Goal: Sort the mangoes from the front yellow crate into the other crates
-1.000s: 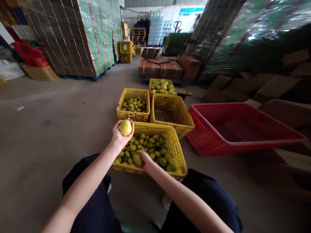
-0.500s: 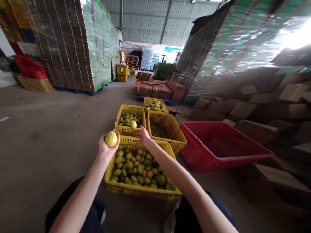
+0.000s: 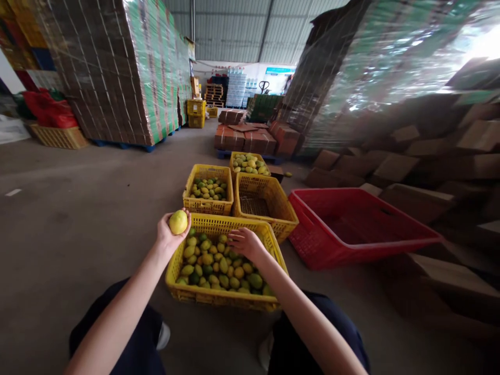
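Observation:
A yellow lemon [image 3: 178,222] rests in my left hand [image 3: 167,234], fingers curled around it, just past the left rim of the front yellow crate [image 3: 226,301]. Green and yellow lemons [image 3: 219,265] fill much of that crate. Over its far right part hovers my right hand [image 3: 248,244], fingers stretched out and nothing in them. Behind stands a smaller yellow crate [image 3: 208,206] with lemons [image 3: 210,188] inside. To its right is an empty yellow crate [image 3: 269,221], and farther back another crate [image 3: 233,172] holds a heap of lemons [image 3: 250,164].
A large red bin [image 3: 312,250] stands to the right, with a pile of cardboard boxes [image 3: 398,166] beyond it. Flattened cartons [image 3: 253,141] lie on a blue pallet ahead. Tall wrapped stacks [image 3: 105,78] rise on both sides.
A lemon by my right hand, over the back left crate, is no longer seen apart there. My right hand has drawn back over the front crate. My left hand still holds its lemon.

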### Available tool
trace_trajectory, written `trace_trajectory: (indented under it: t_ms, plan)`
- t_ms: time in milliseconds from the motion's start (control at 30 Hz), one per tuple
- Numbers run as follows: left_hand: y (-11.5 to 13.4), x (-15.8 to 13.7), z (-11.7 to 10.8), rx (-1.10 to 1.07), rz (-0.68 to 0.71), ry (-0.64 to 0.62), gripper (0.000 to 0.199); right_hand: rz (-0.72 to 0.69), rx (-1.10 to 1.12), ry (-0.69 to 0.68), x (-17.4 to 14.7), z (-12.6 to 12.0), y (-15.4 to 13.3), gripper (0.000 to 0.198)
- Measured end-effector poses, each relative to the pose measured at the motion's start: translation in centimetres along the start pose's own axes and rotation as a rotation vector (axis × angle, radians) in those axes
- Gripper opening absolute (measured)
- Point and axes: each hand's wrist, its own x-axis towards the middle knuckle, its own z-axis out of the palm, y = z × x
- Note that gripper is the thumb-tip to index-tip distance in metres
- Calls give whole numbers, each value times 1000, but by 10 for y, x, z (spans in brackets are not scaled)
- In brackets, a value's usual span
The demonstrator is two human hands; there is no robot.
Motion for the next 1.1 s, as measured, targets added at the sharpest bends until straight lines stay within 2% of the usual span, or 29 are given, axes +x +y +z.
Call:
trace_trajectory:
  t_ms: [133,200,333,433,500,567,600,667,733,800,867,900,933,1000,1033,1100]
  plan:
    - [-27,17,-24,237,-23,19,25,10,145,-24,-15,-14,4,26]
    - [-43,30,-47,448,-127,67,22,0,194,-73,-25,-22,4,24]
    - [-76,49,-100,931,-420,252,17,-90,363,-146,-43,-40,-5,18]
    - [-100,55,-125,1092,-490,348,18,-91,494,-170,-53,-53,-14,13]
    - [-117,58,-128,1203,-506,376,16,-87,566,-188,-59,-60,-18,12]
    - [-136,64,-113,1324,-527,359,17,-103,624,-178,-63,-64,-23,12]
    - [-146,70,-98,1380,-529,328,18,-114,650,-168,-65,-66,-25,12]
    - [-164,84,-54,1470,-490,221,22,-128,689,-161,-67,-69,-28,12]
    - [-179,101,4,1526,-378,67,30,-145,710,-170,-69,-72,-32,11]
    - [-189,115,62,1572,-209,-91,39,-164,721,-150,-70,-75,-35,11]
    - [-192,125,106,1651,-31,-198,44,-175,740,-84,-71,-79,-38,12]
    - [-191,129,119,1704,47,-239,45,-179,751,-50,-72,-80,-39,14]
    - [-188,131,125,1763,112,-273,45,-184,760,-24,-72,-82,-40,15]
    - [-176,134,115,1930,205,-340,42,-196,771,2,-73,-84,-40,16]
    - [-169,135,100,2041,228,-377,38,-198,771,9,-73,-85,-40,16]
    - [-155,135,54,2291,210,-445,29,-185,770,26,-72,-88,-38,16]
